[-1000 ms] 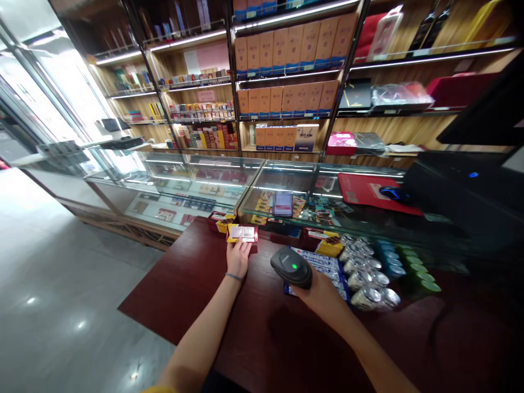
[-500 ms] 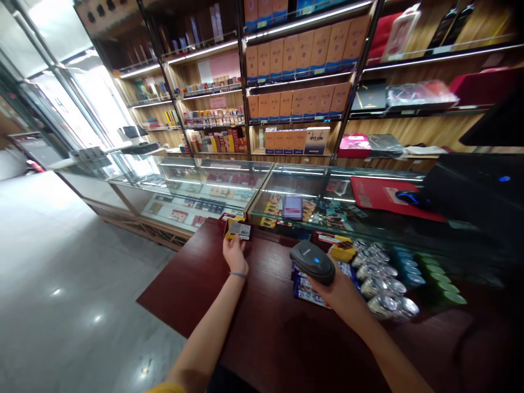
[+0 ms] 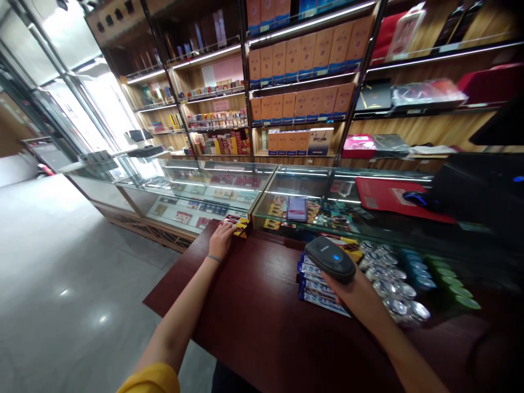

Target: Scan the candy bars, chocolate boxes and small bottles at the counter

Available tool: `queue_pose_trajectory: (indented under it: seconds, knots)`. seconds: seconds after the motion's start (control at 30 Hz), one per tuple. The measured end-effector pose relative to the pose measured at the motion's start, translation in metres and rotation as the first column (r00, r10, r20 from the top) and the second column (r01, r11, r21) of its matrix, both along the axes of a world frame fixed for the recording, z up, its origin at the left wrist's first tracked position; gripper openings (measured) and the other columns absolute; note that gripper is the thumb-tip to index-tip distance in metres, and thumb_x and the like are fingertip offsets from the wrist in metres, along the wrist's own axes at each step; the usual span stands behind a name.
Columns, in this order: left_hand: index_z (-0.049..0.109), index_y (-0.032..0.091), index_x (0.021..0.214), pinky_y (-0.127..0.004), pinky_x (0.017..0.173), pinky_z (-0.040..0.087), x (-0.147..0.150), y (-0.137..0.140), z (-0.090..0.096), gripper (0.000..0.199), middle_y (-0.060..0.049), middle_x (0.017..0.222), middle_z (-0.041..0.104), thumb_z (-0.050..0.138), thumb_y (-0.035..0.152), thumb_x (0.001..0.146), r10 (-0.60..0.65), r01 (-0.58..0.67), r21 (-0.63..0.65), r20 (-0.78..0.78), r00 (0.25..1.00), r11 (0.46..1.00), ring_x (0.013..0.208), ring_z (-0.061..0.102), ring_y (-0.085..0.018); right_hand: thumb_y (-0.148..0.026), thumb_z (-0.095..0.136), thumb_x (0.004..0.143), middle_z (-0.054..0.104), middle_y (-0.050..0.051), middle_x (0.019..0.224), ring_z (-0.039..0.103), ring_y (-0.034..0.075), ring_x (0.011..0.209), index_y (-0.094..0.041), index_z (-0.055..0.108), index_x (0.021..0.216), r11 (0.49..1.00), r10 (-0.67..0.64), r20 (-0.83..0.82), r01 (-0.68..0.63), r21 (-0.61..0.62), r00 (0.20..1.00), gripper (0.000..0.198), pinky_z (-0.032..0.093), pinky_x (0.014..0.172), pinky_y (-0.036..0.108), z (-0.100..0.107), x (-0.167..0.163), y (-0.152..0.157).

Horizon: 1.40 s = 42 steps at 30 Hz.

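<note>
My left hand (image 3: 221,240) reaches to the far left corner of the dark red counter (image 3: 254,305). Its fingers are closed on a small yellow and red snack box (image 3: 240,224) lying against the glass case; the fingertips are partly hidden. A black barcode scanner (image 3: 329,258) with a lit blue spot is gripped in my right hand (image 3: 360,292). It is held over a row of blue and white snack packets (image 3: 319,292). Behind the scanner lies another yellow and red box (image 3: 351,246), partly covered by it.
Silver-topped cans (image 3: 395,289), blue cans (image 3: 418,270) and green-topped cans (image 3: 452,284) stand at right. The glass display case (image 3: 295,177) runs behind the counter, with a red mat (image 3: 380,196) and mouse (image 3: 417,198) on it. A dark monitor (image 3: 483,185) fills the right side.
My left hand has turned palm down and moved slightly left; the box's barcode side no longer shows. In the picture, the scanner in my right hand has shifted a little right.
</note>
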<state>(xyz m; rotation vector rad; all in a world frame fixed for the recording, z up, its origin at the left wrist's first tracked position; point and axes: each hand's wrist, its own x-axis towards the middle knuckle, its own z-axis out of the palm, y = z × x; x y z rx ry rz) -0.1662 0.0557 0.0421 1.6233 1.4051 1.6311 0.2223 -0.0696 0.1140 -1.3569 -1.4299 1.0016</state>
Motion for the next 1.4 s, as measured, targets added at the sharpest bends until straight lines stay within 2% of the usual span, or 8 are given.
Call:
queue_pose_trajectory:
  seconds: [0.13, 0.33, 0.43, 0.7, 0.9, 1.0, 1.17, 1.4]
  knots:
    - [0.076, 0.029, 0.082, -0.044, 0.124, 0.025, 0.0, 0.009, 0.003, 0.03, -0.007, 0.11, 0.074, 0.076, 0.004, 0.067, -0.056, 0.064, -0.094, 0.083, 0.995, 0.993, 0.124, 0.06, -0.028, -0.046, 0.07, 0.078, 0.055, -0.007, 0.054, 0.048, 0.014, 0.04, -0.025, 0.055, 0.104, 1.0, -0.015, -0.016, 0.015, 0.013, 1.0, 0.037, 0.041, 0.04, 0.027, 0.003, 0.003, -0.001]
    - [0.075, 0.03, 0.086, -0.044, 0.122, 0.03, -0.001, 0.021, 0.007, 0.029, -0.007, 0.11, 0.073, 0.079, 0.009, 0.066, -0.116, 0.115, -0.089, -0.008, 0.993, 0.989, 0.12, 0.062, -0.026, -0.048, 0.068, 0.08, 0.052, -0.005, 0.052, 0.047, 0.013, 0.042, -0.026, 0.049, 0.075, 0.999, -0.032, 0.007, 0.032, -0.01, 0.999, 0.029, 0.044, 0.041, 0.027, 0.003, 0.008, 0.0]
    - [0.075, 0.029, 0.087, -0.044, 0.119, 0.034, 0.0, 0.025, 0.007, 0.03, -0.007, 0.112, 0.072, 0.079, 0.01, 0.064, -0.107, 0.105, -0.037, -0.081, 0.991, 0.994, 0.117, 0.063, -0.026, -0.046, 0.07, 0.078, 0.055, -0.004, 0.054, 0.048, 0.013, 0.042, -0.026, 0.051, 0.078, 0.998, -0.059, 0.023, 0.06, -0.016, 0.998, 0.028, 0.044, 0.04, 0.027, 0.003, 0.009, 0.0]
    - [0.074, 0.027, 0.089, -0.046, 0.123, 0.026, 0.005, 0.031, 0.012, 0.044, -0.009, 0.115, 0.07, 0.076, -0.001, 0.055, -0.156, 0.15, -0.111, -0.048, 0.987, 0.982, 0.122, 0.058, -0.029, -0.047, 0.069, 0.076, 0.055, -0.005, 0.051, 0.047, 0.013, 0.038, -0.024, 0.058, 0.091, 0.993, -0.117, 0.013, 0.117, 0.014, 0.993, 0.029, 0.04, 0.039, 0.027, 0.014, 0.008, -0.003]
    - [0.073, 0.028, 0.105, -0.045, 0.117, 0.036, 0.0, 0.035, 0.007, 0.044, -0.01, 0.121, 0.065, 0.079, 0.015, 0.063, -0.12, 0.108, -0.052, -0.477, 0.871, 0.993, 0.12, 0.058, -0.029, -0.045, 0.069, 0.077, 0.054, -0.006, 0.049, 0.048, 0.014, 0.038, -0.024, 0.059, 0.098, 0.993, -0.105, 0.018, 0.104, 0.046, 0.994, 0.032, 0.041, 0.04, 0.028, 0.023, 0.015, -0.002]
    - [0.071, 0.028, 0.113, -0.05, 0.116, 0.035, 0.006, 0.036, 0.002, 0.054, -0.013, 0.127, 0.061, 0.084, 0.021, 0.062, -0.06, 0.078, 0.011, -0.533, 0.844, 0.997, 0.125, 0.054, -0.034, -0.044, 0.07, 0.076, 0.054, -0.006, 0.048, 0.048, 0.015, 0.038, -0.024, 0.059, 0.093, 0.991, -0.123, 0.029, 0.122, 0.048, 0.992, 0.029, 0.043, 0.041, 0.028, 0.026, 0.031, 0.001]
    - [0.069, 0.027, 0.119, -0.052, 0.119, 0.03, 0.058, 0.028, 0.0, 0.047, -0.013, 0.132, 0.059, 0.08, 0.029, 0.074, -0.098, 0.142, 0.072, -0.431, 0.897, 0.987, 0.131, 0.049, -0.036, -0.046, 0.071, 0.077, 0.05, -0.007, 0.046, 0.045, 0.012, 0.037, -0.022, 0.058, 0.09, 0.992, -0.126, 0.044, 0.126, 0.007, 0.991, 0.03, 0.036, 0.039, 0.025, 0.034, 0.071, -0.001]
    - [0.074, 0.027, 0.108, -0.049, 0.121, 0.03, 0.192, 0.007, 0.017, 0.038, -0.011, 0.121, 0.066, 0.082, 0.017, 0.072, -0.394, 0.403, 0.086, -0.103, 0.913, 0.911, 0.127, 0.054, -0.034, -0.041, 0.071, 0.077, 0.052, -0.006, 0.043, 0.046, 0.013, 0.037, -0.023, 0.058, 0.082, 0.99, -0.105, 0.144, 0.117, -0.081, 0.984, 0.023, 0.037, 0.042, 0.027, 0.048, 0.12, -0.01]
